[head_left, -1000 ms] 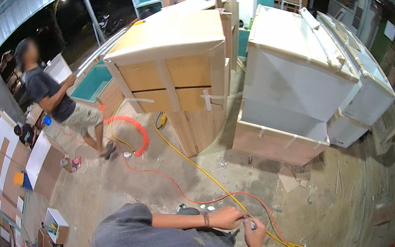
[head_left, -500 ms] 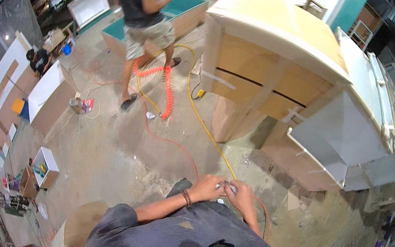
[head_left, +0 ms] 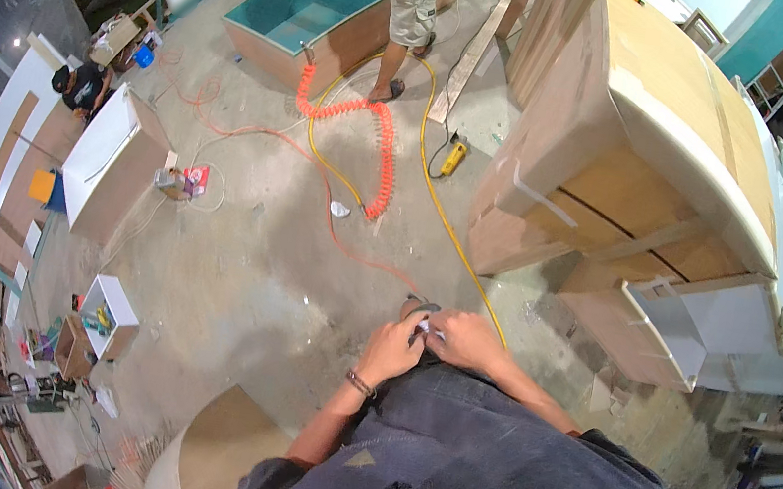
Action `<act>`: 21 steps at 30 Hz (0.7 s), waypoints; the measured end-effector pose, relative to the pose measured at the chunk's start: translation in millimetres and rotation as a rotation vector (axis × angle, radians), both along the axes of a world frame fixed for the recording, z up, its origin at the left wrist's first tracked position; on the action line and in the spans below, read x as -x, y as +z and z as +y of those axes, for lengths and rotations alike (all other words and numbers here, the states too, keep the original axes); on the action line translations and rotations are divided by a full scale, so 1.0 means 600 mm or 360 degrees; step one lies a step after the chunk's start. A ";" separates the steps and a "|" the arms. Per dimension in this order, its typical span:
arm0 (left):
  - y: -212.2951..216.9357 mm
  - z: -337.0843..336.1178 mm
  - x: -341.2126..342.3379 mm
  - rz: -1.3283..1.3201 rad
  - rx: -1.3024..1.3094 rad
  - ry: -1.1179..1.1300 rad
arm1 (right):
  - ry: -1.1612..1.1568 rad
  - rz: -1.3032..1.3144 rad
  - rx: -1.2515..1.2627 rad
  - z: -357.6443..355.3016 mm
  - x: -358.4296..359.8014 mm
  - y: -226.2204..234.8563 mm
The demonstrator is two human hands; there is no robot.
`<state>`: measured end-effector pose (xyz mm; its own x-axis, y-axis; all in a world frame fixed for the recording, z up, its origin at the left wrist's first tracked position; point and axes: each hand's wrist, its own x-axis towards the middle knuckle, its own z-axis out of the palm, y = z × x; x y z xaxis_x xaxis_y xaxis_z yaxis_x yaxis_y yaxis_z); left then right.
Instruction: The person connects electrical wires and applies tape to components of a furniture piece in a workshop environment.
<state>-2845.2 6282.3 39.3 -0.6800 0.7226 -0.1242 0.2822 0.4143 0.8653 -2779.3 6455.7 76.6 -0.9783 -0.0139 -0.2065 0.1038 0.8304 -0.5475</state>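
In front of my waist, my left hand (head_left: 393, 349) and my right hand (head_left: 472, 340) are close together, fingers bent and pinched. Between their fingertips shows a small white thing (head_left: 423, 325), too small and too covered to name. A dark bracelet (head_left: 360, 383) circles my left wrist. Just past my fingers, part of my sandalled foot (head_left: 415, 305) is on the concrete floor.
An orange coiled hose (head_left: 385, 159) and a yellow hose (head_left: 448, 233) cross the floor near a yellow power tool (head_left: 455, 156). A large wooden cabinet (head_left: 526, 213) stands right. Beyond, a person in shorts (head_left: 409, 22) stands by a teal-lined box (head_left: 361, 35); another person (head_left: 81, 89) is far left.
My view has shifted, bringing the cabinet further right. My hands remain together at my waist, the right one turned more over. The person in shorts has moved right along the teal-lined box.
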 end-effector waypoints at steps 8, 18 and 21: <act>-0.042 0.013 0.291 -0.0006 0.0251 0.0062 | -0.0058 0.0021 0.0187 0.028 0.307 -0.042; 0.021 0.091 0.747 0.0318 0.0123 -0.0067 | -0.0277 0.0171 0.0477 0.128 0.721 0.024; 0.010 0.132 0.841 0.0439 -0.0038 -0.0116 | -0.0316 0.0393 0.0700 0.171 0.799 0.013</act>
<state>-3349.9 6361.2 45.6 -0.6320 0.7713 0.0761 0.5366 0.3646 0.7610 -3258.7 6558.5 84.2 -0.9896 0.1430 0.0135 0.0597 0.4950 -0.8668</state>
